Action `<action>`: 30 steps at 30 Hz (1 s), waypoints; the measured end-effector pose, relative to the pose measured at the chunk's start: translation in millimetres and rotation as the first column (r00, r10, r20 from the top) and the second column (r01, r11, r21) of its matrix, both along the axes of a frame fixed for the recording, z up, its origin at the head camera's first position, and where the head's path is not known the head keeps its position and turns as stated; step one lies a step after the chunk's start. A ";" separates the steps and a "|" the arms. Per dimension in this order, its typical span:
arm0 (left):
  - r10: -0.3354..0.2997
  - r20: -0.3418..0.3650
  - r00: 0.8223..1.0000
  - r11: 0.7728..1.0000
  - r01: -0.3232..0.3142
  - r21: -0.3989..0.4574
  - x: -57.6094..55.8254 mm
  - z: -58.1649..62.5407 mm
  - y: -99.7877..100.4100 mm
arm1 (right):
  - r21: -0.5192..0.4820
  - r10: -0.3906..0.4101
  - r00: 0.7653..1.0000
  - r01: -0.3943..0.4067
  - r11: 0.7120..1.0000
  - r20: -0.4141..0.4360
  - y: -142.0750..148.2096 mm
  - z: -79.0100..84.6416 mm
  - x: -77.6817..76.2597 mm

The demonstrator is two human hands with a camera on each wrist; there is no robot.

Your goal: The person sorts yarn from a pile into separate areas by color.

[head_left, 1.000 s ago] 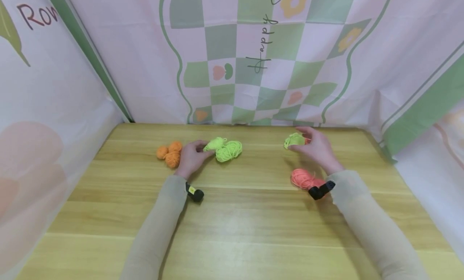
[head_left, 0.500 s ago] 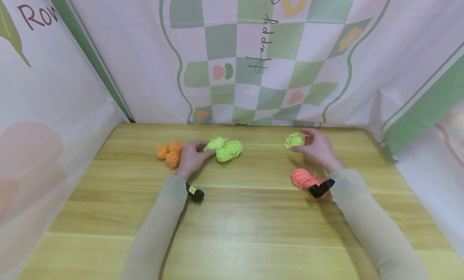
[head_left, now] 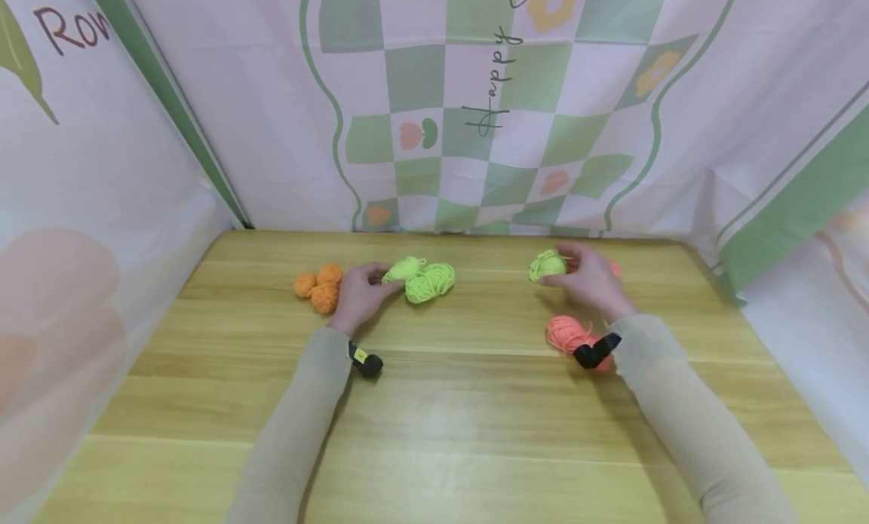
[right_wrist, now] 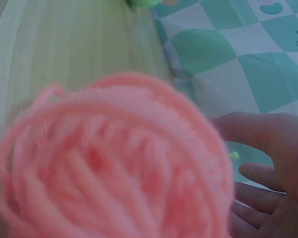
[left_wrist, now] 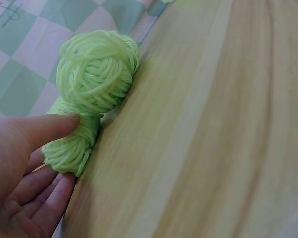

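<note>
My left hand (head_left: 362,294) pinches a small bright green yarn ball (left_wrist: 72,144) between thumb and fingers. A second, rounder green yarn ball (head_left: 430,283) touches it on the right. Toward the back right, my right hand (head_left: 592,281) holds another green yarn ball (head_left: 547,266) between its thumb and fingertips, close over the wooden table. Coral yarn shows behind that hand, mostly hidden by it. Below the right hand lies a coral yarn ball (head_left: 569,334), partly covered by the wrist camera. In the right wrist view a blurred coral yarn ball (right_wrist: 114,163) hides much of the hand.
Several orange yarn balls (head_left: 323,297) sit together just left of my left hand. The wooden table (head_left: 434,418) ends at a printed cloth (head_left: 475,132) along its back edge. Cloth also hangs at both sides.
My right hand has shifted slightly left and down with the green yarn ball, uncovering a bit of coral yarn behind it. The left hand stays in place on its green yarn ball.
</note>
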State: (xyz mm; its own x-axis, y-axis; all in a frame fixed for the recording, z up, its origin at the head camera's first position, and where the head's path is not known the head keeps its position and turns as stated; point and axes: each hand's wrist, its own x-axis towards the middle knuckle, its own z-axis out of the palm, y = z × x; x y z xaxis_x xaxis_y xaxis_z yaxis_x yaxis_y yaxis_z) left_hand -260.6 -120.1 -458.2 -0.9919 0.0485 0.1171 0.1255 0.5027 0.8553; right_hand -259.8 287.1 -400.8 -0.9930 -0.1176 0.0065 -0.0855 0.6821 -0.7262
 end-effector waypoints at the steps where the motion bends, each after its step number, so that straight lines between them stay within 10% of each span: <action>1: 0.000 0.000 1.000 1.000 0.000 0.001 -0.1 -0.2 0.1 | -0.005 0.005 1.000 -0.005 1.000 -0.001 -0.5 -0.8 0.1; 30: 0.003 -0.008 1.000 1.000 -0.003 -0.012 -2.0 -1.5 0.2 | 0.020 0.019 0.998 -0.020 1.000 0.052 -10.6 -13.0 -0.5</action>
State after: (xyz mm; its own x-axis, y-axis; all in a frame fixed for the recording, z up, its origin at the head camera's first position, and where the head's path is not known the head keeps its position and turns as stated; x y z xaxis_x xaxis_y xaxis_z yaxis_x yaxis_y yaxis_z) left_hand -262.6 -119.9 -459.6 -0.9911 0.0471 0.1248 0.1312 0.5134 0.8481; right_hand -260.4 276.5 -413.8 -0.9894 -0.1368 -0.0477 -0.0616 0.6952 -0.7162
